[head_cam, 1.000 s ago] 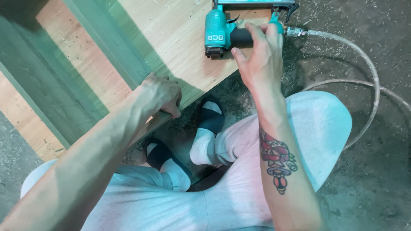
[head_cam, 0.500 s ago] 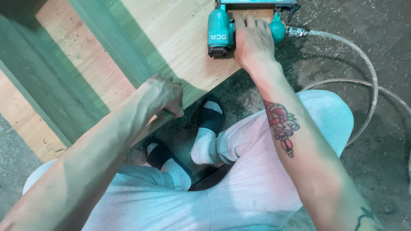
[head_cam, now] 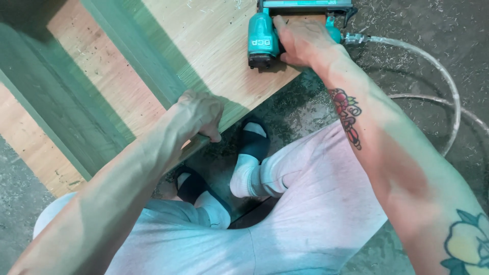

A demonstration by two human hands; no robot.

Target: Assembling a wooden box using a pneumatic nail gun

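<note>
A teal pneumatic nail gun (head_cam: 265, 38) rests on a light wooden panel (head_cam: 214, 61) at the top of the view. My right hand (head_cam: 303, 43) is wrapped around its handle. A clear air hose (head_cam: 438, 76) runs from the gun's rear to the right. My left hand (head_cam: 201, 114) grips the near edge of the panel, fingers curled over the end of a green upright board (head_cam: 135, 56). A second green board (head_cam: 56, 112) stands to the left.
My legs in light trousers, white socks and black slippers (head_cam: 252, 145) are below the panel on a grey concrete floor (head_cam: 433, 30) strewn with wood shavings. The hose loops across the floor at the right.
My right hand has closed down over the nail gun's handle and my forearm has stretched forward. My left hand has kept its grip on the panel edge.
</note>
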